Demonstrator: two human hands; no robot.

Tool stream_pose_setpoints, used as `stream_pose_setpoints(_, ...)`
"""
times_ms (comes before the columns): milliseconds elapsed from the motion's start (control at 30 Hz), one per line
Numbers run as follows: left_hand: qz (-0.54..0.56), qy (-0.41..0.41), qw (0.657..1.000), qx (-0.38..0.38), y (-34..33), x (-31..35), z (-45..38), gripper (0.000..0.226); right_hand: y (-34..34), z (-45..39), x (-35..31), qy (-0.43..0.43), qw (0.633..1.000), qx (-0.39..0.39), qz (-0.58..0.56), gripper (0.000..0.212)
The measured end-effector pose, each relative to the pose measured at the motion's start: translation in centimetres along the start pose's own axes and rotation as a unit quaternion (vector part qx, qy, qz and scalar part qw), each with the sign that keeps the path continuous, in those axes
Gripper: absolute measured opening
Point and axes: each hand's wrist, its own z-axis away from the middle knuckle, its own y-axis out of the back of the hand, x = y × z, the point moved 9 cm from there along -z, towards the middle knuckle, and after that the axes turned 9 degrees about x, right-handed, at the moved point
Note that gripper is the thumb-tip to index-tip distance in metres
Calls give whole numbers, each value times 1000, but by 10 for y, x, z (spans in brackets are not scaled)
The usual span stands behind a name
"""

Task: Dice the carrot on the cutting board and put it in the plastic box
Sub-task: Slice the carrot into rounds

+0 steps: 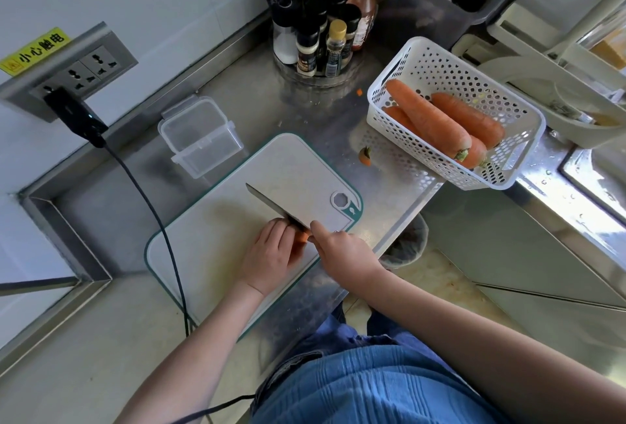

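From my remote seat: the cutting board point(216, 237) lies on the steel counter point(257, 98), near its front edge. The left hand point(271, 256) sits on the board with fingers curled down over the carrot point(302, 238), holding it; only a small orange patch of the carrot shows between the two hands. The right hand point(342, 249) grips the knife point(276, 208) at its handle, index finger stretched along the top of the blade. The blade angles away to the upper left, its heel beside the left fingertips point(281, 223); I cannot tell whether the edge is in the carrot.

The plastic box point(200, 135) stands open just beyond the board's far corner, with nothing visible inside. A white basket point(450, 64) to the right holds whole carrots. A cut carrot end point(365, 155) lies on the counter between board and basket. Spice bottles point(321, 27) cluster at the back. A black cable point(152, 207) crosses the board's left side.
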Motion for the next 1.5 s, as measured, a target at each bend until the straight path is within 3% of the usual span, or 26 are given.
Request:
stream_pose_setpoints(133,6,1,1000,2,1,0,2,36,-2,-2,-3,-8,1000,-16,15,29)
stream_pose_setpoints(500,6,17,1000,-18,-2,-4,2,38,6,-15,-17,6,1000,-14,11,29)
stream_pose_setpoints(633,15,21,999,-44,-3,-3,-1,32,12,-14,-12,20,999,-18,41,31)
stream_pose_setpoints(800,14,-4,999,-49,4,4,2,17,20,-3,13,-32,999,-19,17,35)
stream_pose_setpoints(900,-2,-16,999,-36,8,8,3,16,22,4,14,-21,1000,-9,8,47)
stream_pose_setpoints(1100,-17,-18,999,-31,8,8,3,20,28,10,4,-12,1000,11,-7,25)
stream_pose_setpoints(1267,-19,-48,998,-33,7,8,0,15,30,15,-11,-1,999,10,-36,22)
stream_pose_setpoints(1500,-16,-14,1000,-17,5,4,2,17,23,19,-16,-20,998,19,-54,20)
